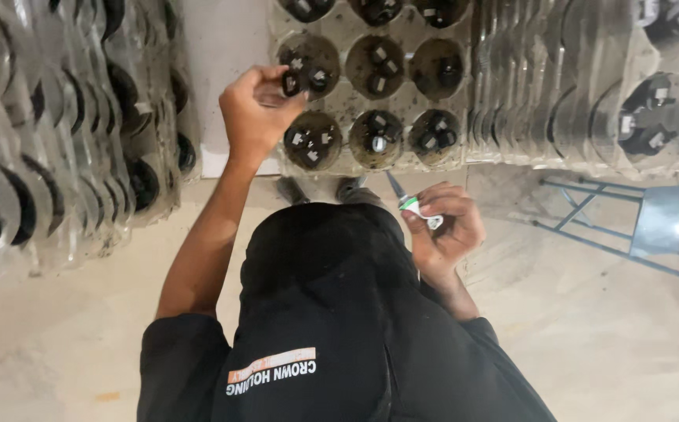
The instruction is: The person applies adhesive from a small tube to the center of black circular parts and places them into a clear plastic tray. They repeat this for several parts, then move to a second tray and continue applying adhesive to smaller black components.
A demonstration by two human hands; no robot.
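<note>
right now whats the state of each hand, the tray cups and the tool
left hand: raised, pinching a small black part over the tray
right hand: closed around a pointed tool, tip up
clear tray: cups holding small black parts
stacked trays: overlapping at the left

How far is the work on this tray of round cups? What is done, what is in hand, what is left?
Done, as it looks: every visible cup of the tray already holds small dark pieces. In hand: the left hand pinches one dark piece over a cup; the right hand holds a small pointed tool, apart from the tray. Left: I cannot tell how many pieces each cup needs; stacked trays stand at both sides.
</note>
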